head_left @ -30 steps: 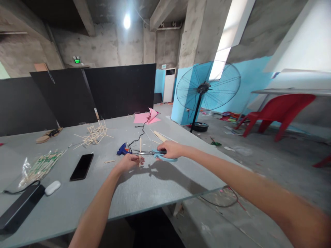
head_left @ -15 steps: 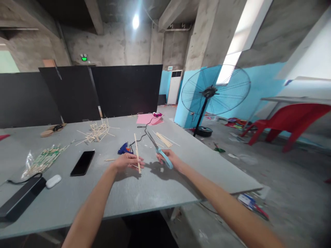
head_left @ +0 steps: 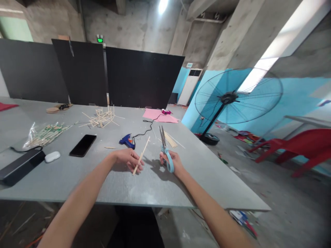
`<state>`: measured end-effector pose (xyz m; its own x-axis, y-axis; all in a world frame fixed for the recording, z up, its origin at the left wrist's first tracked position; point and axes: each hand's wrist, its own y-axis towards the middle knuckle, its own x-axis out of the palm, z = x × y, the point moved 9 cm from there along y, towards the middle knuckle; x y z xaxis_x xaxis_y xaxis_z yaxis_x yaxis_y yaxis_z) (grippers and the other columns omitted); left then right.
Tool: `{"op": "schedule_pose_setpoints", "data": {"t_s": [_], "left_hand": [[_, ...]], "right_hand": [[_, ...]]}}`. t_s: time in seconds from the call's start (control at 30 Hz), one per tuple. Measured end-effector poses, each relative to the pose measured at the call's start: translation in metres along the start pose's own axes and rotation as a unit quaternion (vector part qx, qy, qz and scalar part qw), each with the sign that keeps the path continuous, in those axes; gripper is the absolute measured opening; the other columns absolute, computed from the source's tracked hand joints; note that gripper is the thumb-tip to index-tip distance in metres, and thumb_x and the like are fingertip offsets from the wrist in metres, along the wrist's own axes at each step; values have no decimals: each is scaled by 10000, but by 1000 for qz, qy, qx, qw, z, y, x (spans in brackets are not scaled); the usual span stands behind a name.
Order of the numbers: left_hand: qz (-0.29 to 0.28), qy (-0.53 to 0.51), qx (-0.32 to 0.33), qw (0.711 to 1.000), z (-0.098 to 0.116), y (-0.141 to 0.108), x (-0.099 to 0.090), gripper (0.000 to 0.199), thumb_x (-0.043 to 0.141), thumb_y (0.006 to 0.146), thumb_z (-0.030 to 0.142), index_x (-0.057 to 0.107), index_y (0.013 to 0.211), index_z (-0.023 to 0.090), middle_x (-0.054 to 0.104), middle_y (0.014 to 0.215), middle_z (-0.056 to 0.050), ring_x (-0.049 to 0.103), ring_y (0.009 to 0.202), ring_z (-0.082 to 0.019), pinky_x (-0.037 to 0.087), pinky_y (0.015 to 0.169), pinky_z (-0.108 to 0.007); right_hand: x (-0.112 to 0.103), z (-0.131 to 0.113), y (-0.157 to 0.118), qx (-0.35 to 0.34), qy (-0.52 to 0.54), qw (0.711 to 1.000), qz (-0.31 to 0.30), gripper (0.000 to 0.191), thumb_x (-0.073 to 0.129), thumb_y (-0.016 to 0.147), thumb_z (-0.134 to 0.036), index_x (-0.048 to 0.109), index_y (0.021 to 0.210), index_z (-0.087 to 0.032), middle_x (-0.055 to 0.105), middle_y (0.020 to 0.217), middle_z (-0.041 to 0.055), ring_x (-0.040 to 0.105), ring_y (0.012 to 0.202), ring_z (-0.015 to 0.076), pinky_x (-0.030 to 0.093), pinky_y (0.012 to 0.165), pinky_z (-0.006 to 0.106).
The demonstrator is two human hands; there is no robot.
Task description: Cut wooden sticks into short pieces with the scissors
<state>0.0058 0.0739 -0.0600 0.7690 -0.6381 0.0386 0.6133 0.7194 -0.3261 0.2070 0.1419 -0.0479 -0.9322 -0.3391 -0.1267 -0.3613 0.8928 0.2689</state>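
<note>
Thin wooden sticks (head_left: 142,154) slant up to the right from the fingers of my left hand (head_left: 128,159), which is closed on them above the table. My right hand (head_left: 173,162) grips scissors (head_left: 163,144) by their light blue handles, blades pointing away from me and almost together. A gap separates the blades from the held sticks. Just beyond my left hand lies a blue glue gun (head_left: 127,141) with a black cord. Loose sticks (head_left: 170,139) are bunched on the table behind the scissors. A short stick piece (head_left: 109,148) rests left of the glue gun.
On the grey table (head_left: 111,189) are a stick structure (head_left: 102,118), a phone (head_left: 83,145), a bag of sticks (head_left: 48,134), a white case (head_left: 52,157), a dark box (head_left: 22,165) and pink paper (head_left: 160,115). A large fan (head_left: 229,98) stands beyond the table's right edge.
The sticks in my left hand have tilted from nearly upright to leaning right. The scissors have turned more upright, their blades closer together. My view has shifted down and left.
</note>
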Motion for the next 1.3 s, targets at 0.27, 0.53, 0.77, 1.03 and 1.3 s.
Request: {"op": "schedule_pose_setpoints", "data": {"t_s": [0.27, 0.53, 0.77, 1.03, 1.3], "left_hand": [[-13, 20, -26, 999, -3, -2, 0, 431, 906, 754, 357, 794, 1070, 88, 798, 1053, -214, 794, 890, -294, 640, 751, -388], [-43, 12, -9, 999, -7, 1, 1, 385, 891, 778, 339, 792, 1063, 99, 805, 1012, -205, 797, 847, -277, 646, 724, -375], [-41, 21, -5, 999, -8, 1, 0, 369, 874, 792, 352, 793, 1045, 96, 804, 1022, -211, 797, 842, -276, 640, 697, -362], [-30, 21, -17, 999, -2, -4, 4, 365, 881, 777, 368, 800, 1017, 106, 807, 1004, -203, 798, 836, -286, 639, 686, -369], [-35, 29, -14, 999, -2, -3, 4, 370, 867, 796, 382, 801, 1025, 99, 810, 974, -205, 796, 808, -274, 636, 661, -355]], "right_hand": [[3, -2, 1, 4, -17, 1000, -8, 580, 758, 774, -720, 605, 593, -191, 603, 558, 36, 521, 518, 140, 436, 533, 291], [3, 0, 1, 5, -15, 1000, -12, 555, 756, 789, -704, 610, 614, -198, 609, 571, 33, 539, 534, 149, 442, 538, 293], [3, 3, 2, 6, -2, 1000, -10, 559, 763, 777, -709, 608, 620, -196, 611, 572, 29, 544, 530, 147, 445, 542, 292], [0, 10, 4, 14, -2, 1000, -10, 556, 771, 773, -706, 607, 622, -196, 610, 563, 28, 527, 515, 143, 426, 526, 287], [0, 5, 3, 3, -20, 1000, -12, 558, 759, 788, -702, 621, 613, -191, 618, 568, 40, 545, 534, 153, 440, 542, 295]]}}
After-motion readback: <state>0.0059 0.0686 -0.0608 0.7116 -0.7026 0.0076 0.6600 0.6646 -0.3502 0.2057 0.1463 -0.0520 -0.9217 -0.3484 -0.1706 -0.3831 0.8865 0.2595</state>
